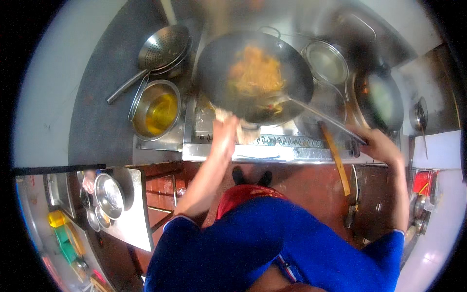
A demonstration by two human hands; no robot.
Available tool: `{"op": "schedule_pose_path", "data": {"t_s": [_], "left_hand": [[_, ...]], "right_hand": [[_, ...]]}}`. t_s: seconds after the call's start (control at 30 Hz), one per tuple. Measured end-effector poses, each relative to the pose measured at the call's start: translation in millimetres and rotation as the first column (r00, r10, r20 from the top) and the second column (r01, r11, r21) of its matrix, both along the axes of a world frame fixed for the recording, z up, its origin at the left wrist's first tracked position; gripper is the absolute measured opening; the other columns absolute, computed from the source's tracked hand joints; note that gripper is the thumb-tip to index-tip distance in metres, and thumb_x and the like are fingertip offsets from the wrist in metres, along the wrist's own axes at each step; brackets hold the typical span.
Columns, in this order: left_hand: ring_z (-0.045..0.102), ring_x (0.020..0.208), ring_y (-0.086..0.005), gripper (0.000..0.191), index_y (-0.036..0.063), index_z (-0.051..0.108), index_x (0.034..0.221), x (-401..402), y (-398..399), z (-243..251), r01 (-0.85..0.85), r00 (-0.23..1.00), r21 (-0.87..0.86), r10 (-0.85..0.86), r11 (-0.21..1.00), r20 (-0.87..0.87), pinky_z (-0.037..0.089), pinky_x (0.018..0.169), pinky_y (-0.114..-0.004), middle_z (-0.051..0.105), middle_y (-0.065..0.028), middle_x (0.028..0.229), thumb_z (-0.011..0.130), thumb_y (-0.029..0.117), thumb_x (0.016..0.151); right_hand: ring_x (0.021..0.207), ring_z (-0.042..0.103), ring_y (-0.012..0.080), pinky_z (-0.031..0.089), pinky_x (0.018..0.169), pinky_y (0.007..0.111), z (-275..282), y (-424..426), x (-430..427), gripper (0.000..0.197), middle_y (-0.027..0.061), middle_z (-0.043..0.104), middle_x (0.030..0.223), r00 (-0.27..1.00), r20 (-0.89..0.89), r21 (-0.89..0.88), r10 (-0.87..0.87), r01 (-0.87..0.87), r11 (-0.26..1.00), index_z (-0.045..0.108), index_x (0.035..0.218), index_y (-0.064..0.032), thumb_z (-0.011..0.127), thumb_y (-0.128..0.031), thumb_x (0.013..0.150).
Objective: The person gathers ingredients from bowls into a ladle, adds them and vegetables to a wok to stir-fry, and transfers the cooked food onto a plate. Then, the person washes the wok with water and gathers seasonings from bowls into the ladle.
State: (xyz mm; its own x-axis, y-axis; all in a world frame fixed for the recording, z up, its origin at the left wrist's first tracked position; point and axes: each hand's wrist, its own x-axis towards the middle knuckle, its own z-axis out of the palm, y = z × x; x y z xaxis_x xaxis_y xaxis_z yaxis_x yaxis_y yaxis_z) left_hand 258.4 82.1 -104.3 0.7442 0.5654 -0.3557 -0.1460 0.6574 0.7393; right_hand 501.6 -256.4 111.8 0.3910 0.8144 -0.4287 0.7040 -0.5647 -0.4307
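A large dark wok [215, 73] stands before me, with orange-yellow food [255, 75] in its middle and a little more near its front side. My left hand [225, 135] grips a pale folded cloth [246, 133] at the wok's near rim; the cloth hides the part of the wok beneath it. In my right hand [375, 144] is the handle of a long metal ladle [321, 118], which slants to the left into the wok. Its bowl rests low in the wok, beside the food. Haze blurs the wok's contents.
Left of the wok are a perforated metal strainer [162, 47] and a steel bowl of yellow liquid [160, 113]. To the right stand a round metal pot [326, 62] and a second dark wok [396, 98]. A wooden strip [337, 164] juts over the stove's front edge.
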Motion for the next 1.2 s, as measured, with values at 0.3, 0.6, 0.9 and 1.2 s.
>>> {"op": "schedule_pose_path", "data": {"t_s": [0.3, 0.6, 0.9, 1.2], "left_hand": [[0.061, 0.109, -0.0306, 0.054, -0.0030, 0.036, 0.133, -37, -44, -61, -0.081, 0.994, 0.150, 0.092, 0.985, -0.066, 0.057, 0.088, -0.043, 0.051, -0.0238, 0.128, 0.053, -0.008, 0.082], [0.064, 0.083, -0.0238, 0.030, -0.0051, 0.044, 0.118, 18, -5, -10, -0.024, 0.998, -0.030, 0.022, 0.999, -0.060, 0.057, 0.069, -0.039, 0.058, -0.0134, 0.099, 0.051, 0.000, 0.089], [0.066, 0.095, -0.0314, 0.037, -0.0001, 0.036, 0.125, -19, -66, 30, -0.069, 0.986, 0.040, 0.075, 0.997, -0.151, 0.060, 0.077, -0.044, 0.055, -0.0208, 0.110, 0.045, -0.002, 0.089], [0.060, 0.085, -0.0211, 0.025, -0.0074, 0.054, 0.108, 64, 1, -20, -0.054, 0.952, 0.192, 0.108, 0.980, -0.287, 0.052, 0.074, -0.036, 0.059, -0.0115, 0.097, 0.052, 0.001, 0.084]], "right_hand": [[0.087, 0.067, 0.0405, 0.053, 0.077, 0.047, -49, 21, -10, 0.076, 0.0242, 0.067, 0.091, 0.925, 0.368, 0.222, -0.097, 0.014, 0.975, 0.047, 0.144, -0.0263, 0.058, 0.006, 0.077], [0.085, 0.067, 0.0394, 0.052, 0.077, 0.050, -69, 51, 14, 0.073, 0.0225, 0.068, 0.091, 0.914, 0.403, 0.104, 0.039, -0.088, 0.991, 0.050, 0.142, -0.0264, 0.052, 0.003, 0.075], [0.110, 0.066, 0.0317, 0.052, 0.092, 0.040, 21, -28, -2, 0.076, 0.0193, 0.065, 0.122, 0.973, 0.203, 0.119, -0.108, 0.085, 0.989, 0.055, 0.138, -0.0155, 0.062, 0.016, 0.070], [0.126, 0.052, 0.0400, 0.043, 0.106, 0.041, -114, 81, -63, 0.072, 0.0321, 0.048, 0.139, 0.891, -0.009, -0.104, -0.454, 0.451, 0.887, 0.029, 0.150, -0.0032, 0.057, -0.003, 0.085]]}}
